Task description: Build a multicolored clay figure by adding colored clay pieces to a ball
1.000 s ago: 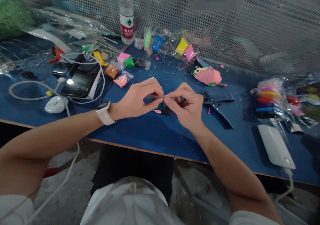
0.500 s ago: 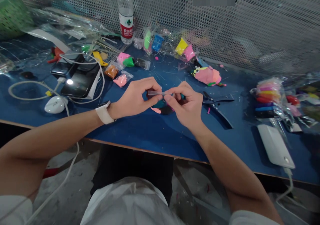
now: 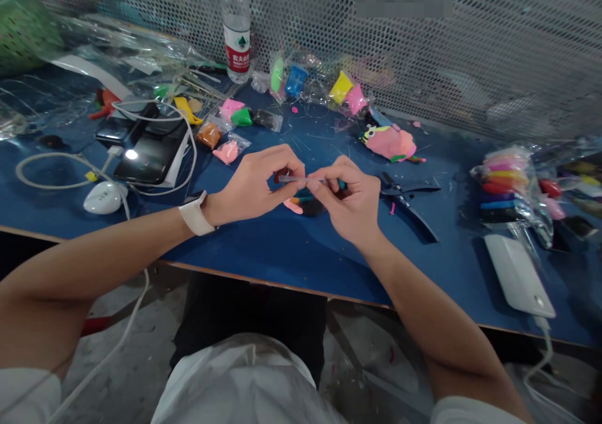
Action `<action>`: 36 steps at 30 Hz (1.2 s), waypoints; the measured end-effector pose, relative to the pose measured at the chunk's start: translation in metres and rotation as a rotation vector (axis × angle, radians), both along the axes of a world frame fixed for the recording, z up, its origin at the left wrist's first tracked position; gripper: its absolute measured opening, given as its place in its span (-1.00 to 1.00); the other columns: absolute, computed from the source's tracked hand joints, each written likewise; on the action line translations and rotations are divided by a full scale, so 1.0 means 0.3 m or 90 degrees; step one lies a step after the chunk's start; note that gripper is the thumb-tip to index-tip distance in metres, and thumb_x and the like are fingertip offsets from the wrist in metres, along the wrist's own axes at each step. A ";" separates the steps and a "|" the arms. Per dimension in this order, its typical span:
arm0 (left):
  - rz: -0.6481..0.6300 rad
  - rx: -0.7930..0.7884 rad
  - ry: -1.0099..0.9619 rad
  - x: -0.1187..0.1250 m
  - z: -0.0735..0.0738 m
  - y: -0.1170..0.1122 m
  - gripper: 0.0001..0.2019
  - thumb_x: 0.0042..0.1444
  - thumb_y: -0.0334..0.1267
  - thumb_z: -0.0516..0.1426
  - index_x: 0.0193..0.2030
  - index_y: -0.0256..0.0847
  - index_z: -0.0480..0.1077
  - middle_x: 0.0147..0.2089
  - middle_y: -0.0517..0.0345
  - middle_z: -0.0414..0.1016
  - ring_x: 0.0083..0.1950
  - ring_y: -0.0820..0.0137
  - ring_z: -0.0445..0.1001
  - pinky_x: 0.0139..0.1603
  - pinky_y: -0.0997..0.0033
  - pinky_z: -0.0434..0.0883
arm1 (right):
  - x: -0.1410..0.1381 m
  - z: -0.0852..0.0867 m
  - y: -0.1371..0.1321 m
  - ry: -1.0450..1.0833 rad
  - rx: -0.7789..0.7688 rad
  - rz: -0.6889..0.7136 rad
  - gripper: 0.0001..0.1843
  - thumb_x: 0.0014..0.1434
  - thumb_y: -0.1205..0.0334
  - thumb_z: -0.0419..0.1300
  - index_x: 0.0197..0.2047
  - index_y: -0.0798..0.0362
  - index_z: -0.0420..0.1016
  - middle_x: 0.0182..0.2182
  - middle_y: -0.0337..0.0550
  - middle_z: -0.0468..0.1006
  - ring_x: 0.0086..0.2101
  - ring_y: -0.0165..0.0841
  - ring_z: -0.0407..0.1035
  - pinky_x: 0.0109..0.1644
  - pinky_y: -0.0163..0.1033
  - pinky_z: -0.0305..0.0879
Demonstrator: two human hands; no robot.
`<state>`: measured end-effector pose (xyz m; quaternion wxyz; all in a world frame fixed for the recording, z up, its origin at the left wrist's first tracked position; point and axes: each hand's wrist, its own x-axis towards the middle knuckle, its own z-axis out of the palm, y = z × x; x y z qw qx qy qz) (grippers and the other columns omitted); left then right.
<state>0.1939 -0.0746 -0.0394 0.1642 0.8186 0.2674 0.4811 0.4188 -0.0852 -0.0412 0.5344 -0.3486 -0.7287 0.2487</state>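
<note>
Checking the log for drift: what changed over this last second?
Left hand: thumb and index finger have parted, uncovering more of the clear strip; whether they still touch it is unclear. Loose packets at the picture's right edge have shifted, direction unclear.
Unchanged: right hand's pinch on the strip, water bottle, pink clay fish.
</note>
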 end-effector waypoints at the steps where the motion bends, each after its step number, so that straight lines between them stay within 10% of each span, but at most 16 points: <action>1: 0.002 0.012 -0.002 0.001 0.000 -0.002 -0.87 0.51 -0.24 0.26 -0.14 -0.13 0.50 -0.21 0.11 0.60 -0.27 0.39 0.50 -0.24 0.33 0.44 | -0.001 0.002 -0.002 0.002 0.011 -0.003 -0.67 0.42 -0.20 0.49 -0.19 -0.14 0.84 -0.46 -0.28 0.33 -0.41 -0.35 0.26 -0.30 -0.15 0.32; 14: 0.067 0.121 0.079 -0.004 -0.012 -0.008 -0.84 0.61 -0.21 0.20 -0.09 -0.14 0.50 -0.15 0.11 0.65 -0.20 0.37 0.56 -0.10 0.29 0.47 | 0.045 -0.009 0.041 -0.068 0.229 -0.029 -0.88 0.45 0.04 0.52 -0.15 -0.16 0.82 -0.44 -0.32 0.40 -0.47 -0.42 0.28 -0.39 -0.21 0.32; 36: 0.044 0.210 0.061 0.007 0.000 -0.022 -0.86 0.46 -0.44 0.19 -0.12 -0.12 0.40 -0.21 0.18 0.60 -0.22 0.35 0.53 -0.18 0.25 0.37 | 0.031 -0.013 0.019 -0.086 0.178 -0.004 -0.85 0.44 0.01 0.52 -0.17 -0.16 0.83 -0.42 -0.31 0.44 -0.47 -0.40 0.25 -0.35 -0.17 0.35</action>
